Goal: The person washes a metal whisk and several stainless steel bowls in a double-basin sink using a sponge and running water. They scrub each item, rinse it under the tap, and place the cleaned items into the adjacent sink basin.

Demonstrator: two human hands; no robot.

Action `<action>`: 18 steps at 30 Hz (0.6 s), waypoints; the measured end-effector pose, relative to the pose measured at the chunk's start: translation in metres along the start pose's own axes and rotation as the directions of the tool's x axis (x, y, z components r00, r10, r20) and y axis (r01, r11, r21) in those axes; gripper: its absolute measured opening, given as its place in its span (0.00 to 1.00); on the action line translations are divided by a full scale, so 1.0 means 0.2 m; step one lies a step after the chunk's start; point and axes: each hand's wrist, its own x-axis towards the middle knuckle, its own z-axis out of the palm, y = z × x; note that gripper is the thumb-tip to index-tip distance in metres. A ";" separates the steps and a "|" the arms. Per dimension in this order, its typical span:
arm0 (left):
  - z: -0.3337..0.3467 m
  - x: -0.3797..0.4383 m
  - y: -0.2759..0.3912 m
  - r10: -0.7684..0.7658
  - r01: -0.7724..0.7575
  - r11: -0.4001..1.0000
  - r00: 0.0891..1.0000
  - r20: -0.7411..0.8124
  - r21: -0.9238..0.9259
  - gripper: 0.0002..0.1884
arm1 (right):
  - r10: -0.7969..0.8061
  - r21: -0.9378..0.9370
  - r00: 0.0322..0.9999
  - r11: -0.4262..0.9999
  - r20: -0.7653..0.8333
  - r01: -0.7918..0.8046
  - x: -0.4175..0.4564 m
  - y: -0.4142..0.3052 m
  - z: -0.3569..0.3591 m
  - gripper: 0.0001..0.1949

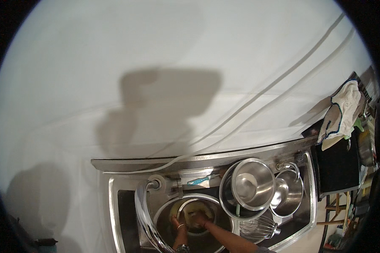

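Both hands are low in the head view, inside a large round metal basin [157, 221] in a stainless steel sink [111, 215]. My left hand [178, 222] is at the left rim of a smaller metal bowl [196, 233], with its fingers partly hidden. My right hand [200, 218] reaches into that bowl, its fingers blurred among something yellowish. Whether it holds anything cannot be made out. A curved chrome faucet [141, 208] arches left of my left hand.
Right of the basin sit nested steel bowls [262, 183], another steel bowl [293, 199] under a small tap [294, 167], and a wire whisk [256, 228]. A blue-handled tool [198, 181] lies behind the basin. A cloth [345, 107] hangs at the far right.
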 end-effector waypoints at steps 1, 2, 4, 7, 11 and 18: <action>0.06 0.03 0.12 0.102 -0.096 0.961 0.995 -0.011 0.259 0.24 | -0.062 0.046 0.998 0.997 -0.008 0.062 -0.10 -0.18 -0.07 0.23; 0.17 0.05 0.27 0.189 -0.163 0.845 0.982 0.002 0.509 0.24 | -0.114 0.094 0.993 0.989 -0.034 0.117 -0.23 -0.37 -0.17 0.24; 0.34 0.01 0.47 0.251 -0.234 0.607 0.963 0.096 0.760 0.25 | -0.242 0.129 0.966 0.959 -0.090 0.252 -0.50 -0.63 -0.38 0.28; 0.40 -0.02 0.54 0.121 -0.173 0.319 0.982 0.141 0.932 0.28 | -0.477 0.061 0.862 0.868 -0.172 0.493 -0.72 -0.74 -0.51 0.40; 0.32 -0.07 0.53 0.148 -0.211 0.187 0.971 0.185 0.959 0.31 | -0.603 0.011 0.791 0.795 -0.107 0.607 -0.80 -0.74 -0.51 0.44; 0.30 -0.24 0.69 0.271 -0.225 0.122 0.944 0.186 0.967 0.29 | -0.457 -0.592 0.862 0.765 -0.219 0.254 -0.53 -0.63 -0.49 0.25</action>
